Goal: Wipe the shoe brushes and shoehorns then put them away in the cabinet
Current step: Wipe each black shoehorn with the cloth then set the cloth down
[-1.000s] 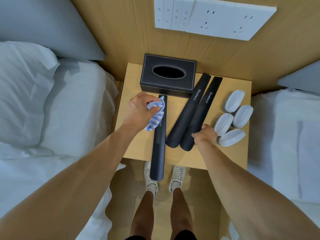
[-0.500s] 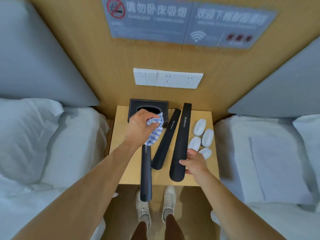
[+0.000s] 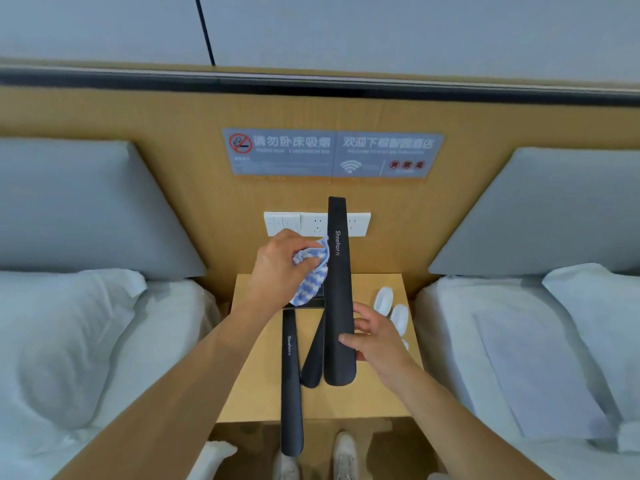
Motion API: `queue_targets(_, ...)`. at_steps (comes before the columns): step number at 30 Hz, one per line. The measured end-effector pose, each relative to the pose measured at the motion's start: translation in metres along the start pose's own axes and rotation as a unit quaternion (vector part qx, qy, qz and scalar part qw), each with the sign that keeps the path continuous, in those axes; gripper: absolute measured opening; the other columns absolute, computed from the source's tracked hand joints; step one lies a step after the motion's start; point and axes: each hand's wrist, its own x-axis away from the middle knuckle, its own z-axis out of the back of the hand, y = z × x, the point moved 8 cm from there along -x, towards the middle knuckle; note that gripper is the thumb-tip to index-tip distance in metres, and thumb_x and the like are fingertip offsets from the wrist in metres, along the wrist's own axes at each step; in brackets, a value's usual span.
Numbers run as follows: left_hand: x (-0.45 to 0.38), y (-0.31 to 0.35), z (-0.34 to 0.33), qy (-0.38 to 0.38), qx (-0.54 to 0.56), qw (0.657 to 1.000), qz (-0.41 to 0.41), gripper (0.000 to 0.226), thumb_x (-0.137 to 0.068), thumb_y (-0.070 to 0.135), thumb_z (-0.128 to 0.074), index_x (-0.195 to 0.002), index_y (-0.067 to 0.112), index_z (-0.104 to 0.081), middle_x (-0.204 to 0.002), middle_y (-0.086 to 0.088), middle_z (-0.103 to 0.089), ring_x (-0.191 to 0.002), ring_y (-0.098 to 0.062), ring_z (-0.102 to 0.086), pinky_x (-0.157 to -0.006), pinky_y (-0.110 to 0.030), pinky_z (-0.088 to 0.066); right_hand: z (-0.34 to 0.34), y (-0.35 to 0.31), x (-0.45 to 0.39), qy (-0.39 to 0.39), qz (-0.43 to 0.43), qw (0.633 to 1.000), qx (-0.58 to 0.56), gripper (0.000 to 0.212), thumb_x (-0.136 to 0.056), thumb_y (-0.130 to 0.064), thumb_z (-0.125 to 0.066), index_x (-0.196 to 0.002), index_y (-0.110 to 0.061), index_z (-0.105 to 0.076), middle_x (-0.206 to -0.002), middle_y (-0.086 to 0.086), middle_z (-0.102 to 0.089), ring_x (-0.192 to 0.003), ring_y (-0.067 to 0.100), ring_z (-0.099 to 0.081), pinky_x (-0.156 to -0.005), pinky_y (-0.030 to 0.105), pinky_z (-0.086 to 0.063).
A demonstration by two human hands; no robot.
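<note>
My right hand [image 3: 375,339] grips a long black shoehorn [image 3: 338,271] near its lower end and holds it upright above the nightstand [image 3: 374,396]. My left hand [image 3: 280,268] holds a blue-and-white cloth [image 3: 311,275] against the left side of that shoehorn. Two more black shoehorns lie on the nightstand: one [image 3: 291,382] hangs over the front edge, the other [image 3: 313,362] lies partly behind the raised one. White shoe brushes [image 3: 391,306] lie at the right of the top, partly hidden by my right hand.
A black tissue box [image 3: 311,301] is mostly hidden behind the cloth. Beds with white pillows [image 3: 69,323] flank the nightstand on both sides. A socket panel [image 3: 294,223] and a sign [image 3: 332,152] are on the wooden wall. My feet [image 3: 343,452] stand in front.
My right hand has lifted one shoehorn off the nightstand and stood it upright. My left hand has moved the cloth from the left shoehorn to the raised one. The view has tilted up.
</note>
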Motion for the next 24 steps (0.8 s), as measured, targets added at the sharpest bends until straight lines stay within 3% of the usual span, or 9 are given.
queue_targets(4,-0.006,0.035,0.029,0.036,0.004,0.999,-0.035,0.017,-0.086,0.020,-0.072,-0.102,0.019,-0.074,-0.102,0.005,-0.066,-0.090,-0.007,-0.061,-0.073,-0.002,-0.039,-0.017,-0.044,0.016,-0.057,0.080,0.995,0.015,0.071,-0.086,0.000,-0.069,-0.104,-0.068,-0.059,-0.104,-0.019,-0.073,-0.099,0.000,-0.068,-0.071,0.015,-0.055)
queue_targets(6,-0.010,0.057,0.044,0.060,0.000,0.996,-0.067,0.016,-0.085,0.017,-0.072,-0.101,0.020,-0.073,-0.101,0.007,-0.066,-0.088,-0.005,-0.061,-0.074,-0.001,-0.037,-0.023,-0.069,0.021,-0.073,0.122,0.990,-0.007,0.069,-0.085,0.001,-0.066,-0.122,-0.057,-0.057,-0.115,-0.013,-0.072,-0.108,0.007,-0.067,-0.085,0.025,-0.057)
queue_targets(9,-0.013,0.087,0.059,0.102,-0.029,0.986,-0.130,0.016,-0.082,0.005,-0.072,-0.094,0.014,-0.072,-0.097,0.005,-0.065,-0.081,-0.005,-0.057,-0.072,-0.002,-0.038,-0.029,-0.103,0.027,-0.115,0.165,0.975,-0.094,0.064,-0.087,0.015,-0.052,-0.139,-0.022,-0.049,-0.129,0.009,-0.066,-0.117,0.033,-0.065,-0.098,0.050,-0.052)
queue_targets(12,-0.016,0.104,0.064,0.122,-0.122,0.972,-0.157,0.015,-0.082,0.009,-0.073,-0.097,0.011,-0.073,-0.101,-0.005,-0.064,-0.092,-0.020,-0.057,-0.078,-0.024,-0.047,-0.028,-0.131,0.026,-0.135,0.170,0.963,-0.160,0.065,-0.082,0.027,-0.039,-0.134,-0.010,-0.050,-0.126,0.019,-0.065,-0.112,0.043,-0.066,-0.090,0.053,-0.056)
queue_targets(14,-0.015,0.113,0.066,0.121,-0.151,0.962,-0.191,0.019,-0.077,0.001,-0.075,-0.095,0.007,-0.074,-0.098,-0.009,-0.065,-0.086,-0.029,-0.056,-0.071,-0.038,-0.051,-0.026,-0.148,0.024,-0.122,0.174,0.964,-0.163,0.064,-0.082,0.028,-0.036,-0.129,-0.011,-0.054,-0.121,0.019,-0.068,-0.107,0.043,-0.068,-0.084,0.050,-0.059)
queue_targets(19,-0.012,0.124,0.076,0.096,-0.183,0.949,-0.237,0.025,-0.069,-0.008,-0.076,-0.089,0.005,-0.076,-0.092,-0.010,-0.067,-0.084,-0.029,-0.059,-0.068,-0.037,-0.053,-0.028,-0.173,0.025,-0.093,0.204,0.968,-0.115,0.034,-0.100,0.004,-0.048,-0.127,-0.014,-0.059,-0.112,0.014,-0.073,-0.096,0.038,-0.073,-0.074,0.042,-0.061)
queue_targets(24,-0.030,0.126,0.114,0.128,-0.218,0.951,-0.176,0.023,-0.076,-0.008,-0.064,-0.089,0.009,-0.074,-0.098,-0.009,-0.066,-0.095,-0.025,-0.056,-0.078,-0.035,-0.048,-0.032,-0.191,0.029,-0.106,0.220,0.968,-0.063,0.037,-0.101,0.004,-0.047,-0.127,-0.017,-0.061,-0.105,0.011,-0.075,-0.091,0.034,-0.074,-0.067,0.034,-0.061)
